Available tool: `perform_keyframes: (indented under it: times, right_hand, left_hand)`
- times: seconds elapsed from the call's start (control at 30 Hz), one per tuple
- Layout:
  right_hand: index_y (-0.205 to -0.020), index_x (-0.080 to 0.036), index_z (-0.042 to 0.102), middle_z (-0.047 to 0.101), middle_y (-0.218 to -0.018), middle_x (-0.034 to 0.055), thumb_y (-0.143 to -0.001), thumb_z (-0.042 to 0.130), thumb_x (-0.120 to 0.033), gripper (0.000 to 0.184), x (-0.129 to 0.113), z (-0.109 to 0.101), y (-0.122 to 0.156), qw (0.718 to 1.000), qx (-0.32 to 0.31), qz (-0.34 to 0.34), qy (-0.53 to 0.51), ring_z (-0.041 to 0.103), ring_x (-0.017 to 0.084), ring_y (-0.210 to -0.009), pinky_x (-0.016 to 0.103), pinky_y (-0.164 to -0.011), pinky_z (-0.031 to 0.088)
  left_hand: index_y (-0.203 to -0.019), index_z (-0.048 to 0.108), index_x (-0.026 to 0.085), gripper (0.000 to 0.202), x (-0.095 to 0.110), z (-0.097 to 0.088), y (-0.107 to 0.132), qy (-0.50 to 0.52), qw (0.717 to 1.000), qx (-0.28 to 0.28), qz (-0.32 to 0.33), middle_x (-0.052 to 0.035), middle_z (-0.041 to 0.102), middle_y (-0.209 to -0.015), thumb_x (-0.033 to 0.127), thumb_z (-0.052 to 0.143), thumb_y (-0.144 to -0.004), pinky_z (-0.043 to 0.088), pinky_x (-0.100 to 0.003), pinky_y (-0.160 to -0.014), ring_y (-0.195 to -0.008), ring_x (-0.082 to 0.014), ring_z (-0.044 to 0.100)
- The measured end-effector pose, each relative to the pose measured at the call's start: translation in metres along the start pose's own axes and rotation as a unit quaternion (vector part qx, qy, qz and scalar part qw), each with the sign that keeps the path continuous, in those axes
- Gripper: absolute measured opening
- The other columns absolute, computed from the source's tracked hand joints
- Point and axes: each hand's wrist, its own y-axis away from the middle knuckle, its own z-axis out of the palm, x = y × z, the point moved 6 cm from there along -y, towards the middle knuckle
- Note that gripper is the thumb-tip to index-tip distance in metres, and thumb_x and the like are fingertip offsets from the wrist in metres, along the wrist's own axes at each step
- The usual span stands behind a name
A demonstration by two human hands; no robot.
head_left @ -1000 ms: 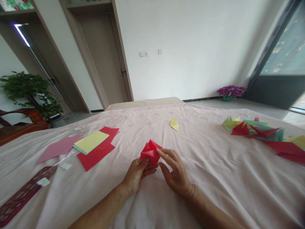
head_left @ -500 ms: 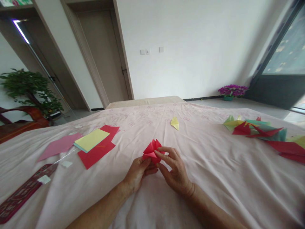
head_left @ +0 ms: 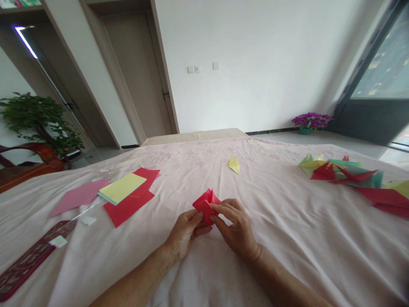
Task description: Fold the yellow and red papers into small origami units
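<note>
A partly folded red paper piece [head_left: 206,204] is held just above the pink bedsheet [head_left: 281,238] near the middle of the view. My left hand [head_left: 185,232] pinches its lower left side with fingers curled. On the piece's right side, the thumb and fingertips of my right hand [head_left: 234,226] are pressed together on a flap. Both forearms reach in from the bottom edge.
A stack of red, yellow and pink paper sheets [head_left: 123,194] lies to the left, with a dark red patterned strip [head_left: 28,260] nearer the left edge. One small yellow folded piece [head_left: 234,164] sits farther back. A pile of folded coloured paper shapes [head_left: 348,177] lies at the right.
My right hand's fingers closed down from an extended pose onto the red paper, and the piece was pressed flatter. My left hand stayed in place.
</note>
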Motion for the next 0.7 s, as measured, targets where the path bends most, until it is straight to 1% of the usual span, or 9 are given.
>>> perform_keyframes:
  times: [0.13, 0.23, 0.33, 0.4, 0.5, 0.6, 0.7]
  right_hand:
    - [-0.096, -0.025, 0.069, 0.07, -0.081, 0.0027, -0.084, 0.064, -0.017, 0.015, -0.0022, 0.002, 0.0001, 1.0, -0.014, 0.015, -0.016, 0.059, 0.021, -0.081, 0.037, -0.074, 0.049]
    - [-0.089, -0.025, 0.068, 0.069, -0.079, 0.0025, -0.086, 0.062, -0.019, 0.009, -0.0025, 0.0029, -0.0001, 0.999, -0.021, 0.03, -0.028, 0.058, 0.02, -0.08, 0.037, -0.074, 0.048]
    - [-0.085, -0.024, 0.067, 0.068, -0.08, 0.0032, -0.088, 0.06, -0.02, 0.009, -0.0005, 0.0034, 0.0007, 0.998, -0.025, 0.051, -0.041, 0.057, 0.02, -0.081, 0.036, -0.074, 0.047]
    - [-0.082, -0.023, 0.066, 0.066, -0.081, 0.0036, -0.088, 0.059, -0.02, 0.009, 0.0004, 0.0032, 0.0014, 0.997, -0.026, 0.062, -0.043, 0.056, 0.02, -0.081, 0.036, -0.074, 0.047]
    - [-0.082, -0.023, 0.066, 0.066, -0.078, 0.0032, -0.088, 0.058, -0.02, 0.01, -0.0006, 0.0028, 0.0019, 0.997, -0.03, 0.061, -0.037, 0.056, 0.02, -0.077, 0.035, -0.071, 0.047]
    - [-0.082, -0.024, 0.067, 0.066, -0.078, 0.0028, -0.087, 0.06, -0.021, 0.01, -0.0011, 0.0033, 0.0026, 0.998, -0.034, 0.055, -0.025, 0.056, 0.019, -0.076, 0.035, -0.071, 0.046]
    - [-0.086, -0.024, 0.068, 0.065, -0.076, 0.0026, -0.087, 0.061, -0.023, 0.007, 0.0016, 0.0034, 0.0036, 0.998, -0.019, 0.065, -0.015, 0.056, 0.019, -0.075, 0.035, -0.071, 0.046]
  left_hand:
    - [-0.1, 0.071, 0.011, 0.031, 0.0005, 0.0004, 0.0001, 0.033, 0.999, 0.011, 0.015, -0.0113, 0.073, -0.096, 0.031, 0.075, -0.077, 0.056, -0.023, -0.074, -0.084, -0.0161, 0.068]
    - [-0.096, 0.072, 0.011, 0.028, -0.0013, 0.0015, 0.0007, 0.056, 0.998, 0.022, 0.013, -0.0093, 0.073, -0.094, 0.027, 0.078, -0.074, 0.056, -0.023, -0.074, -0.08, -0.0143, 0.068]
    - [-0.095, 0.072, 0.012, 0.03, -0.0037, 0.0035, 0.0019, 0.077, 0.997, 0.029, 0.008, -0.0082, 0.073, -0.094, 0.025, 0.081, -0.07, 0.057, -0.024, -0.073, -0.078, -0.0141, 0.068]
    - [-0.095, 0.071, 0.012, 0.031, -0.0036, 0.0052, 0.0026, 0.084, 0.996, 0.027, 0.013, -0.0084, 0.073, -0.094, 0.026, 0.081, -0.07, 0.057, -0.026, -0.074, -0.079, -0.015, 0.068]
    - [-0.096, 0.071, 0.011, 0.032, -0.0019, 0.0069, 0.0032, 0.083, 0.996, 0.031, 0.03, -0.0091, 0.072, -0.094, 0.029, 0.08, -0.071, 0.057, -0.03, -0.077, -0.08, -0.0168, 0.068]
    - [-0.096, 0.071, 0.011, 0.034, -0.0012, 0.0072, 0.0039, 0.074, 0.995, 0.047, 0.04, -0.01, 0.072, -0.094, 0.031, 0.081, -0.07, 0.057, -0.032, -0.079, -0.082, -0.0181, 0.067]
    - [-0.096, 0.071, 0.011, 0.035, -0.0026, 0.0073, 0.0043, 0.067, 0.995, 0.054, 0.043, -0.0104, 0.072, -0.094, 0.031, 0.081, -0.068, 0.057, -0.034, -0.079, -0.081, -0.0189, 0.067]
